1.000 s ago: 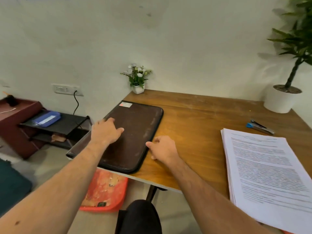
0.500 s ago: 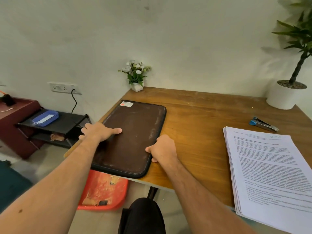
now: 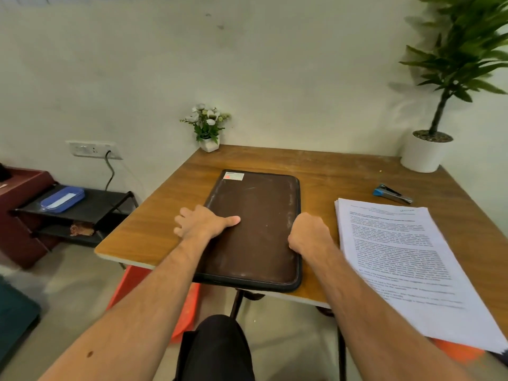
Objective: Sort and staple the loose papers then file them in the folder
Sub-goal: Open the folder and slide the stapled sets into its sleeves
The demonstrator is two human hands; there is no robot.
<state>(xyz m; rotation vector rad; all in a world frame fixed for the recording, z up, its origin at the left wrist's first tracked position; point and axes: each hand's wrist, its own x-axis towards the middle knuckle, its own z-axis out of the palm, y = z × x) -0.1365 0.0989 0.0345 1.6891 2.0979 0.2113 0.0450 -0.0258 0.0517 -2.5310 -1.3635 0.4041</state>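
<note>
A dark brown zip folder lies closed and flat on the wooden desk, its near edge slightly over the desk's front. My left hand grips its left edge, thumb on the cover. My right hand grips the right edge with curled fingers. A thick stack of printed papers lies to the right of the folder, overhanging the front edge. Behind the stack sits a blue and grey stapler.
A small flower pot stands at the desk's back left corner, and a large white plant pot at the back right. A red stool is under the desk. A black shelf stands to the left.
Both hands have slid the folder to the right and straightened it. It hung over the desk's left edge before and now lies squarely on the desk beside the papers.
</note>
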